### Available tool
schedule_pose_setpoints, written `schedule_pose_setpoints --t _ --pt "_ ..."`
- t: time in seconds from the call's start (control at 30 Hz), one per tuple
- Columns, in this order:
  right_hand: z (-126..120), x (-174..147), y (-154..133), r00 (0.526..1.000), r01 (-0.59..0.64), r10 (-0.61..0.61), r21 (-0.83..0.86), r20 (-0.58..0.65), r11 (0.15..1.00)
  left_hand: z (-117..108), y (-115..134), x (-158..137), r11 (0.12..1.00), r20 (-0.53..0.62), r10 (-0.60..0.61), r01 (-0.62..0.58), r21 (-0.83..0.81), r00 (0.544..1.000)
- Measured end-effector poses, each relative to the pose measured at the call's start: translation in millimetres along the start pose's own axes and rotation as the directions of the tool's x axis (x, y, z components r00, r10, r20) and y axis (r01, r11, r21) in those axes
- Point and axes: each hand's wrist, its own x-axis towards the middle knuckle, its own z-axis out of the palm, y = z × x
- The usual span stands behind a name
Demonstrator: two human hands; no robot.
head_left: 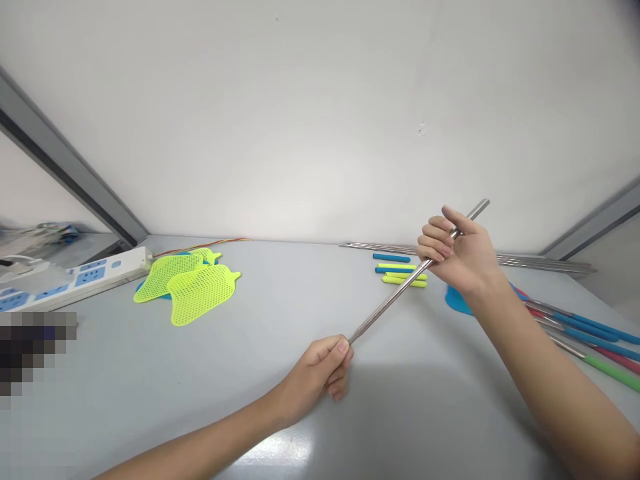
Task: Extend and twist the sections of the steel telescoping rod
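Observation:
A bare metal rod point(387, 303) slants up to the right in front of me, above the table. My left hand point(327, 365) pinches its lower, narrower end between thumb and fingers. Farther up the rod, my right hand point(455, 247) has its fingers curled round it, palm turned up, and the upper end sticks out past the thumb. Behind the rod lie several short handle sleeves, blue point(391, 258) and yellow-green point(404, 282). A row of similar metal rods point(543, 263) lies along the wall, partly hidden by my right hand and wrist.
Yellow-green perforated fly-swatter heads point(203, 295) lie at the left, overlapping blue ones. A white power strip point(120, 268) is beyond them. Assembled swatters with blue, red and green handles point(613, 370) are piled at the right. A white wall point(300, 133) closes off the back.

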Motion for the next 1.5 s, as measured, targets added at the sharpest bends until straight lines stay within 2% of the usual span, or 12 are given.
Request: schedule_pose_setpoints --t 0.13,0.43,0.9,1.07,1.13,1.3,1.5 --pt "-6.5 3.2 1.6 0.999 -0.039 0.039 0.03 0.002 0.999 0.1 0.3 -0.6 1.0 0.025 -0.026 0.026 -0.005 0.999" --pt "0.8 3.7 29.4 0.996 -0.085 0.082 0.077 0.043 0.993 -5.9 -4.2 -0.6 0.999 0.026 -0.013 0.013 0.036 1.0" --pt "-3.8 3.7 42.4 1.0 0.013 -0.012 0.073 -0.022 0.997 -3.1 -5.2 -4.2 0.996 0.022 -0.024 0.022 0.082 0.999" --pt "-4.4 4.3 48.1 0.999 0.012 -0.008 0.102 -0.035 0.995 -3.9 -6.0 -4.0 0.997 0.023 -0.04 0.038 0.073 0.999" --pt "-3.0 3.9 56.0 0.999 -0.018 0.022 0.124 -0.031 0.992 -4.2 -6.0 -3.5 0.997 0.031 -0.049 0.047 0.054 0.998" --pt "-5.7 4.6 82.6 0.98 -0.191 0.198 0.18 -0.021 0.965 -3.0 -5.4 -3.2 0.997 0.052 -0.071 0.069 0.033 0.996" --pt "-10.1 7.1 85.1 0.975 -0.217 0.224 0.204 -0.011 0.955 -3.7 -5.5 -2.0 0.998 0.049 -0.066 0.065 0.02 0.997"
